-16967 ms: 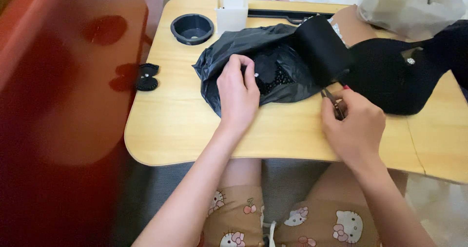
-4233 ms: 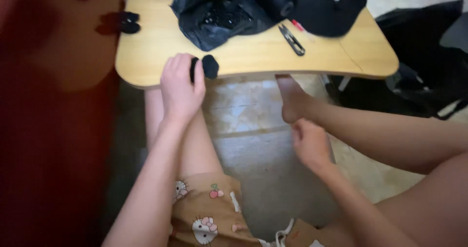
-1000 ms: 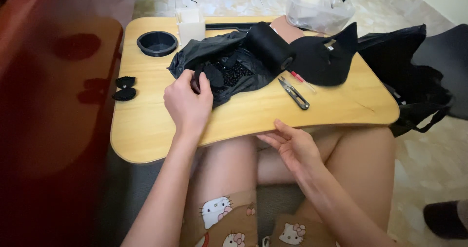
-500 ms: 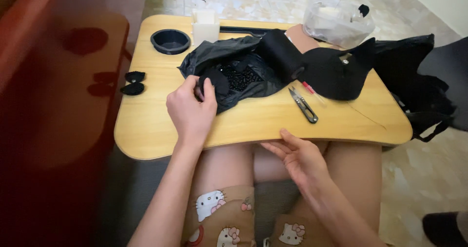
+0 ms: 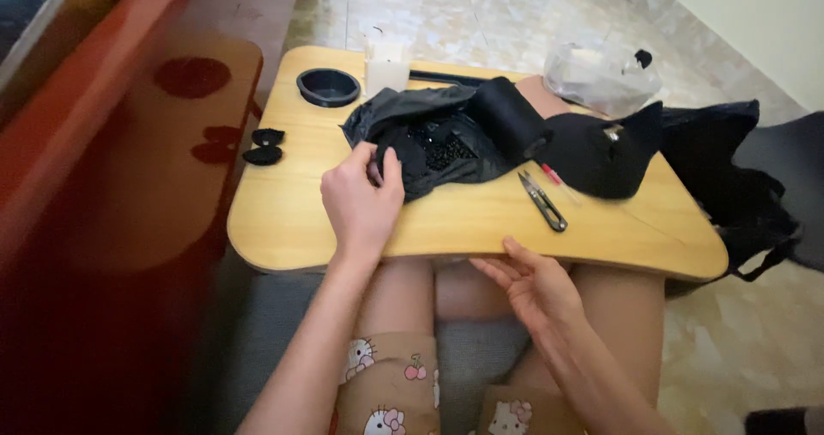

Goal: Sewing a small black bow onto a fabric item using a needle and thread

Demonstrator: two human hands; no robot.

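Your left hand (image 5: pixel 360 202) is curled, fingertips pinching the near edge of the black plastic bag (image 5: pixel 421 135) of dark beads, which sits mid-table on the wooden lap desk (image 5: pixel 292 220). Your right hand (image 5: pixel 536 285) is open and loose at the desk's near edge, around 5 o'clock from the bag, holding nothing. If you tug that bag toward you, I'd guess beads spill onto your lap. The snips (image 5: pixel 543 201) at 4 o'clock from the bag lie close to the edge too, so a bump could drop them.
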